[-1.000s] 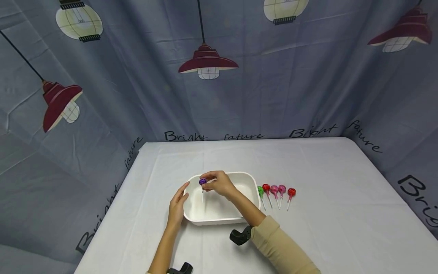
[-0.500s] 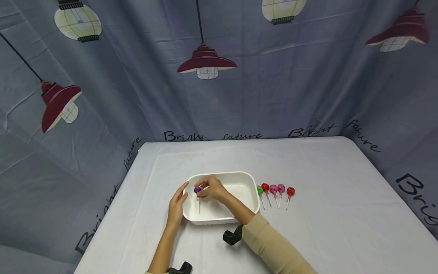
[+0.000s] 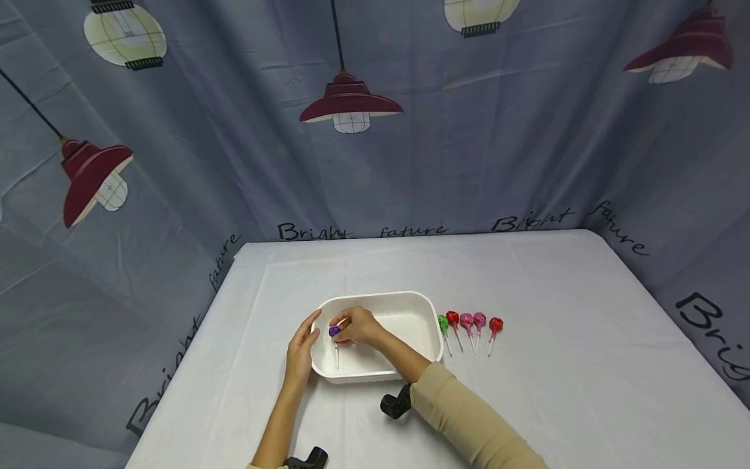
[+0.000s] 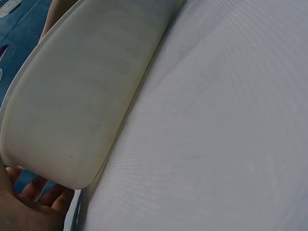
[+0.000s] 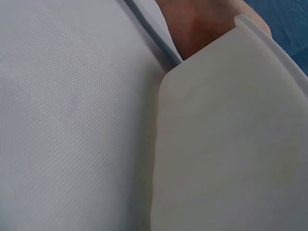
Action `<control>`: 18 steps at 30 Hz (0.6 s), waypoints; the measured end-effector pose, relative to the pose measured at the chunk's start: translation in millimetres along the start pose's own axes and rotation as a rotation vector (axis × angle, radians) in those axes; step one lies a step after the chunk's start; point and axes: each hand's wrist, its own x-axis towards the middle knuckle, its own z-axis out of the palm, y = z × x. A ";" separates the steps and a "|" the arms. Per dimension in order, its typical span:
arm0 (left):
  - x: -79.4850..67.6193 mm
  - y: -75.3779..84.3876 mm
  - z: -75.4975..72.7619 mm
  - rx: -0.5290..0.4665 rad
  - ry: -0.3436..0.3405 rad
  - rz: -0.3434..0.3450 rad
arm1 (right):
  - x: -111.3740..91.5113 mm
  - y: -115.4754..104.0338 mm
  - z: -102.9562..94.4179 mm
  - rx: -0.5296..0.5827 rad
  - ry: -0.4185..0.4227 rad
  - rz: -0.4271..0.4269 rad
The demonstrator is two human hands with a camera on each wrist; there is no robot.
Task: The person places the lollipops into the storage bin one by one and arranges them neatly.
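My right hand (image 3: 359, 327) is over the left half of a white tray (image 3: 410, 319), pinching a purple lollipop (image 3: 334, 331) by its round head. The lollipop's white stick points down toward the front of the tray. Against the tray's left end rests my left hand (image 3: 300, 350), thumb and fingers extended at the rim. In the left wrist view, the fingers of the left hand (image 4: 41, 204) show beside the tray's end wall. The right wrist view has the tray's outer wall (image 5: 231, 134) in front, hiding the right hand and the lollipop.
Right of the tray, a row of lollipops lies on the white-covered table (image 3: 562, 365): a green lollipop (image 3: 443, 322), two red and two pink ones. A black device (image 3: 396, 402) sits at the right wrist. Behind the table hangs a grey-blue curtain (image 3: 410, 163) with printed lamps.
My right hand has moved left and nearer to me, bringing the purple lollipop down into the tray's left part. The left hand stays at the tray's end.
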 end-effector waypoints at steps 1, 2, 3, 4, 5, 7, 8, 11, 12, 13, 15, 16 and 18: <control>-0.7 2.7 0.6 0.004 -0.002 -0.001 | 0.4 0.1 0.1 -0.008 0.002 0.003; -0.8 3.4 0.8 0.004 -0.003 -0.004 | 0.9 0.3 0.4 -0.015 0.005 0.004; -0.9 4.3 1.1 0.005 -0.004 -0.006 | 1.4 0.5 0.6 -0.023 0.009 0.004; -1.1 5.0 1.4 0.007 -0.004 -0.006 | 1.6 0.7 0.6 -0.032 0.013 0.006; -1.2 5.2 1.6 0.008 -0.004 -0.006 | 1.8 0.7 0.6 -0.044 0.016 0.007; -1.3 5.2 1.7 0.009 -0.003 -0.003 | 2.0 0.8 0.6 -0.064 0.020 0.006; -1.2 5.1 1.6 0.010 -0.001 0.000 | 2.2 0.9 0.5 -0.077 0.023 0.001; -1.1 5.4 1.4 0.002 0.000 0.005 | 2.7 0.7 0.1 -0.109 0.026 -0.006; -1.1 5.5 1.3 0.001 0.001 0.006 | 3.0 1.0 0.1 -0.120 0.027 -0.010; -1.0 5.6 1.3 0.000 0.002 0.005 | 3.3 1.2 0.1 -0.130 0.029 -0.014; -1.0 5.8 1.3 0.001 0.004 0.002 | 3.6 2.0 0.1 -0.142 0.030 -0.016; -1.1 5.9 1.4 0.005 0.005 0.000 | 3.8 2.4 0.3 -0.147 0.030 -0.018; -1.7 5.9 1.5 0.007 0.007 -0.005 | 3.9 3.3 0.5 -0.153 0.030 -0.021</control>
